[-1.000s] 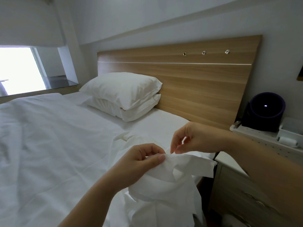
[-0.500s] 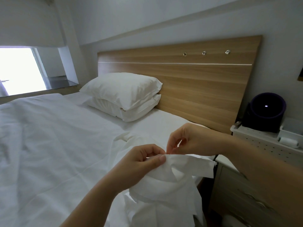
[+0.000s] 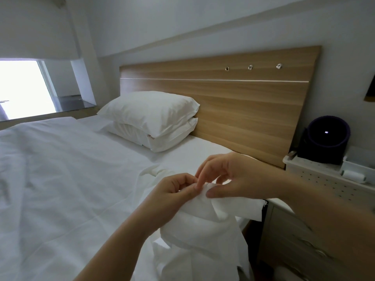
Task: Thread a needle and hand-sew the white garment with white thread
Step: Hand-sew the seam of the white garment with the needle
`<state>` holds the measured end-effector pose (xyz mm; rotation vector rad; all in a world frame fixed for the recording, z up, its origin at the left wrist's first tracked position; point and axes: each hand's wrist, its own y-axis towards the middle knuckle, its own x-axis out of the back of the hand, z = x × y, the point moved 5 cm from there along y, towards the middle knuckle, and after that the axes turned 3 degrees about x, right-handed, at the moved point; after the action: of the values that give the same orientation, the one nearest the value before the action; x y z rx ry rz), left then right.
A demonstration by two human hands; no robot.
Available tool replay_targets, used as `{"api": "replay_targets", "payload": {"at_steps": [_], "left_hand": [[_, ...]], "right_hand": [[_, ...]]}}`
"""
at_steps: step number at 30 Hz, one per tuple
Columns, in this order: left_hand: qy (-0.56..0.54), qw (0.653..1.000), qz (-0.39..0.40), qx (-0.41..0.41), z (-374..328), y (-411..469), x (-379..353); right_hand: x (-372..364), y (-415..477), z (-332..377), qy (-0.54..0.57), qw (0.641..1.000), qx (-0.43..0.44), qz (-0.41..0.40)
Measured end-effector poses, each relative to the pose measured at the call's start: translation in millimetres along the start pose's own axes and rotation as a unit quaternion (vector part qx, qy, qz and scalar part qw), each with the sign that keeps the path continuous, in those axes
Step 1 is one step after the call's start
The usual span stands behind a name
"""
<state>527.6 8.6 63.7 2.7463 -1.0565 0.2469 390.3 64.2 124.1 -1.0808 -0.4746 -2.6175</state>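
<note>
The right hand's fingers [image 3: 199, 180] are curled down onto the top fold of the white garment [image 3: 205, 226], with the thumb pressed against the cloth from the near side, a narrow pinch; the needle and thread are too fine to make out (white on white). The left hand [image 3: 172, 192] touches them, its fingers curled round the same fold, bunching it. The right hand [image 3: 235, 179] reaches in from the bedside; the garment hangs from both hands over the right edge of the bed [image 3: 60, 179], near the headboard end. The cloth looks light, soft and limp, so it will sag and slide unless held taut close to the stitch line, best at the folded edge. A second ago the right hand was lifted clear of the fold, fingertips pinched; it has since come down to meet the left.
</note>
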Motion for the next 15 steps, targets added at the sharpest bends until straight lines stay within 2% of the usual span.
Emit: {"api": "replay_targets", "payload": {"at_steps": [2,6,11,13,15], "left_hand": [[-0.007,1.000,-0.004,0.000,0.2,0.3,-0.4],[-0.018,1.000,-0.009,0.017,-0.4,-0.2,-2.7],[-0.018,0.999,-0.015,0.029,-2.9,-1.3,-4.7],[-0.012,0.999,-0.030,0.040,-2.0,-0.2,-4.2],[0.000,0.997,-0.048,0.056,0.3,2.5,-2.8]], "right_hand": [[-2.3,1.2,2.3,-0.038,0.998,0.020,-0.038],[4.1,1.7,-2.3,-0.029,0.995,0.016,-0.090],[5.1,0.0,-8.8,-0.012,0.995,0.001,-0.103],[4.2,-0.3,-6.2,-0.051,0.993,0.008,-0.110],[11.7,-0.4,2.2,-0.100,0.982,0.019,-0.161]]}}
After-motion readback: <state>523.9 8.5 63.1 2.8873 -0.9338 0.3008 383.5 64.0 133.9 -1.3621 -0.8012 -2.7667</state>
